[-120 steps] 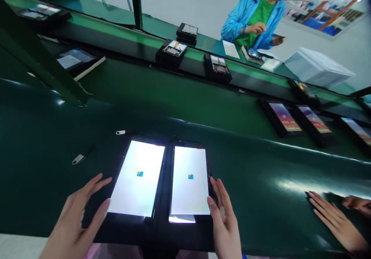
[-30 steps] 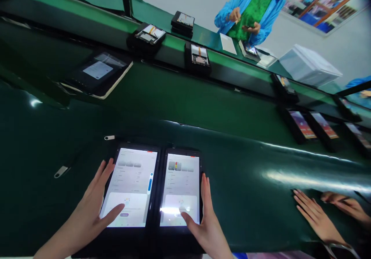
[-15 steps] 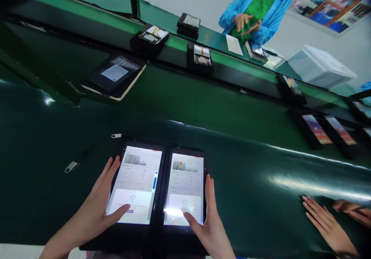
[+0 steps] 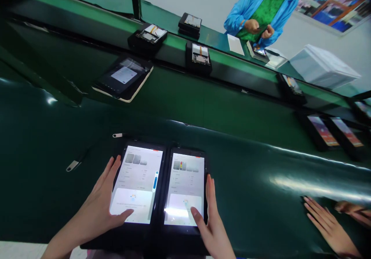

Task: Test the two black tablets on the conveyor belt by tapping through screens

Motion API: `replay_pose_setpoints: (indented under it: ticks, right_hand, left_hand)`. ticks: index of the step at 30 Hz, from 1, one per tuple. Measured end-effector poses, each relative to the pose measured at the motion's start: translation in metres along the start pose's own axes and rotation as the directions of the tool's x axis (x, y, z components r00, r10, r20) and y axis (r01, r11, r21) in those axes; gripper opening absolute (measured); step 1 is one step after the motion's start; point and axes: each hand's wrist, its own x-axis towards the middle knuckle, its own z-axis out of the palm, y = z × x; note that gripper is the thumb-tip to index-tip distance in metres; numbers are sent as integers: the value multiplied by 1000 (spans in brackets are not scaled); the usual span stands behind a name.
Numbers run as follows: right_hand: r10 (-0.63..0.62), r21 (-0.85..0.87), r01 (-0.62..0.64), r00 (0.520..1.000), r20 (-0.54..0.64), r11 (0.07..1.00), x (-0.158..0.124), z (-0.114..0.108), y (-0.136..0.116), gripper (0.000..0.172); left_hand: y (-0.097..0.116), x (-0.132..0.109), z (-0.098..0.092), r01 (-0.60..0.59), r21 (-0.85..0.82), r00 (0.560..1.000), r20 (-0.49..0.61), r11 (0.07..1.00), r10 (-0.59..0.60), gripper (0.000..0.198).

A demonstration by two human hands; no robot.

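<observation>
Two tablets with lit white screens lie side by side in front of me, the left tablet [image 4: 136, 174] and the right tablet [image 4: 185, 179]. Each shows a pale pop-up panel low on its screen. My left hand [image 4: 100, 197] rests at the left tablet's outer edge, fingers stretched along the side, thumb over the lower screen. Along the right tablet's outer edge lie the straight fingers of my right hand [image 4: 210, 216]; its thumb is over the pop-up panel. Both hands are open, with the thumbs spread from the fingers. Whether the thumbs touch the glass I cannot tell.
Two small metal USB sticks [image 4: 72, 166] lie left of the tablets. Beyond runs a green belt [image 4: 185, 92] with a dark tablet [image 4: 124, 77] and devices at right. Opened devices [image 4: 200, 56] stand farther back. A co-worker's hand [image 4: 327, 220] rests at right; another person [image 4: 261, 15] works opposite.
Both thumbs have shifted slightly right and a little off the pop-up buttons. The dark tablet on the belt has moved right, as have the devices at far right. The person opposite has changed hand position.
</observation>
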Motion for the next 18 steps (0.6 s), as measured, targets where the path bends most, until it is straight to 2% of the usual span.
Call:
replay_pose_setpoints:
  ticks: [3, 7, 12, 16, 18]
  right_hand:
    - [18, 12, -18, 1000, -3, 1000, -1, 1, 1, 73]
    - [30, 33, -29, 999, -19, 999, 1, 2, 4, 71]
    - [-79, -54, 79, 997, 3, 995, 16, 0, 6, 63]
    - [-124, -111, 124, 992, 9, 986, 29, 0, 1, 54]
    - [-132, -125, 131, 991, -3, 983, 31, 1, 0, 52]
  left_hand:
    - [0, -2, 0, 15, -11, 1000, 1, 1000, -15, 112]
    - [-2, -4, -3, 6, -66, 1000, 12, 998, -5, 103]
    - [-1, 7, -7, -22, -96, 1000, -2, 995, 22, 91]
    - [3, 23, -5, -177, 72, 977, -108, 982, 184, 82]
    - [5, 28, -4, -213, 164, 962, -136, 963, 236, 75]
